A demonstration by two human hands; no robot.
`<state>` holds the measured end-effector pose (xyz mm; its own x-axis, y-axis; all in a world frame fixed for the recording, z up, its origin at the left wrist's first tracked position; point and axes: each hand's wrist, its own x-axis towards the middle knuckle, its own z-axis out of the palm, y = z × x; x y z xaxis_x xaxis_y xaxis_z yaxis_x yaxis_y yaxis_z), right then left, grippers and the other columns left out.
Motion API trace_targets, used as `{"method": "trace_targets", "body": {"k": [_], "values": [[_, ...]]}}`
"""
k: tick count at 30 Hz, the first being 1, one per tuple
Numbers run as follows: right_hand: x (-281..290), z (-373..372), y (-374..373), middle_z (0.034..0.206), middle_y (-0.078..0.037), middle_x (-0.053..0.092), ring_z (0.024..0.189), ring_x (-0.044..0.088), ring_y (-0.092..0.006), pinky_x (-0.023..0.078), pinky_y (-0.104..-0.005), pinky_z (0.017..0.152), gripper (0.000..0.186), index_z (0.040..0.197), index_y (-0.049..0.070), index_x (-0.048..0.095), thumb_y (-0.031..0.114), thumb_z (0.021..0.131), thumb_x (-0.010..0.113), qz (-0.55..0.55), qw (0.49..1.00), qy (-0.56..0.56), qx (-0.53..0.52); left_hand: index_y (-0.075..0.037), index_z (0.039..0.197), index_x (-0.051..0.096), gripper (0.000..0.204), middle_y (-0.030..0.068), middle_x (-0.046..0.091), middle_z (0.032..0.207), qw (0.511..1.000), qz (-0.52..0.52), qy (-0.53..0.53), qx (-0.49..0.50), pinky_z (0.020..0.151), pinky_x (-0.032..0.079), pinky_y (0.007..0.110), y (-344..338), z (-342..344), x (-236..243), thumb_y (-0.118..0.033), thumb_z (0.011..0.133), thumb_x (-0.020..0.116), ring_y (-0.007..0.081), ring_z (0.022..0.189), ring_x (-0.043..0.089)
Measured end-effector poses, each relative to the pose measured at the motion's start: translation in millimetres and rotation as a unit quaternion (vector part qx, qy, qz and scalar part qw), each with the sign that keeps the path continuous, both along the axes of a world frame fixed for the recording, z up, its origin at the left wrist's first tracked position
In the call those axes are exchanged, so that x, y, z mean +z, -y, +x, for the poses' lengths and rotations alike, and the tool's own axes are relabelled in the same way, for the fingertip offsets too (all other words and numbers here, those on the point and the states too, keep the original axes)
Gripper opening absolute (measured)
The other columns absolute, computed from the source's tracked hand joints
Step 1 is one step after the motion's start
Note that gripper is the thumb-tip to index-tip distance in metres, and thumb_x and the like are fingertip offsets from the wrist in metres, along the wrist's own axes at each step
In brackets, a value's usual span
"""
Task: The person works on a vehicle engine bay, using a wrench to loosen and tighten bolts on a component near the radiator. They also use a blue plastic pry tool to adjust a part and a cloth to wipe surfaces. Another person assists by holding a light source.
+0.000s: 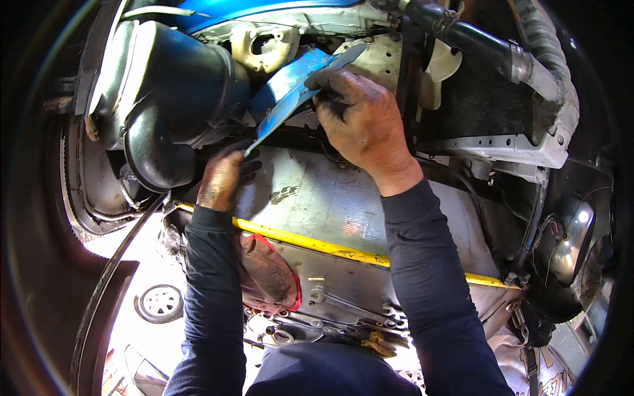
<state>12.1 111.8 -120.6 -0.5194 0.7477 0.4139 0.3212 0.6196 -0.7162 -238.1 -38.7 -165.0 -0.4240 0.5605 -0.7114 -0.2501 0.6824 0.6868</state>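
Observation:
A thin, curved blue sheet piece (281,113) with a pale edge slants across the engine bay between my hands. My right hand (362,119) is closed, thumb and fingers pinching its upper edge. At the lower tip of the same piece, my left hand (221,179) is closed around the end; its darkened fingers are partly lost in shadow. Behind the sheet lie a cream-coloured metal casting (264,47) and a pale plate with holes (383,58).
A big black cylindrical housing (181,79) stands left of my hands. A yellow bar (317,244) crosses below them. Nearer me lie a red-edged cloth (267,274) and several wrenches (343,305). A black hose (462,33) and grey crossmember (502,145) are at right.

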Motion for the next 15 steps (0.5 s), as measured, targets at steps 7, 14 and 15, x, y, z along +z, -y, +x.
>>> {"method": "trace_targets", "body": {"k": [7, 14, 15], "values": [[1.1, -18.3, 14.2, 0.128, -0.016, 0.064, 0.121, 0.061, -0.0362, 0.050, -0.0432, 0.104, 0.051, 0.137, 0.015, 0.057, 0.003, 0.089, 0.066, -0.047, 0.992, -0.024, 0.113, -0.008, 0.122, 0.070, 0.038, 0.0177, 0.075, 0.103, 0.796, 0.078, -0.565, -0.202, 0.088, 0.055, 0.039, -2.8, 26.9, 30.2, -0.028, 0.089, 0.075, 0.0309, 0.098, 0.073], [15.2, -54.6, -30.0, 0.123, -0.019, 0.069, 0.115, 0.065, -0.0372, 0.051, -0.0448, 0.103, 0.047, 0.137, 0.013, 0.059, 0.006, 0.091, 0.063, -0.080, 0.973, 0.038, 0.214, -0.006, 0.116, 0.074, 0.030, 0.0105, 0.076, 0.102, 0.848, 0.141, -0.488, -0.153, 0.087, 0.053, 0.033, 11.1, 19.4, 24.9, -0.030, 0.098, 0.072, 0.0196, 0.095, 0.070], [18.4, -56.5, -37.1, 0.119, -0.019, 0.071, 0.112, 0.067, -0.0368, 0.052, -0.0441, 0.101, 0.043, 0.134, 0.010, 0.063, 0.009, 0.091, 0.064, -0.100, 0.973, 0.045, 0.201, -0.005, 0.117, 0.074, 0.030, 0.0089, 0.077, 0.103, 0.836, 0.142, -0.508, -0.148, 0.087, 0.053, 0.032, 12.6, 18.9, 22.7, -0.028, 0.099, 0.072, 0.0155, 0.095, 0.069]]}}
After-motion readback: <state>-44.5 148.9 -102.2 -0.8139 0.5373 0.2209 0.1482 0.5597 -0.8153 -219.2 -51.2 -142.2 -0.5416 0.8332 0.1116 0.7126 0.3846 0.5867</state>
